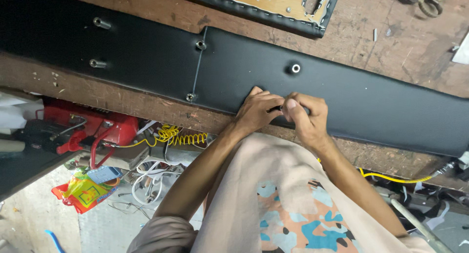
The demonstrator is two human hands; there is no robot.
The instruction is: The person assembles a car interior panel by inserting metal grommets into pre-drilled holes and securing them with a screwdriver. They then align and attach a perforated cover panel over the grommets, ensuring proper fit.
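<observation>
On the wooden table (pixel 122 94) lies a long black padded panel (pixel 146 57). The left hand (pixel 256 111) presses its near edge; the right hand (pixel 303 113) pinches the covering there, grip closed. Next move probably needs a firm, even pull.

Red machine (pixel 105 128) and yellow coiled hose (pixel 178 135) under bench; scissors (pixel 430 2) top right; colourful packet (pixel 85 192) on floor

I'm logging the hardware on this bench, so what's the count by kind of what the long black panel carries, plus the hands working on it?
Metal studs and bolts on the black panel: 5
Hands at its near edge, left hand and right hand: 2
Total: 7
</observation>
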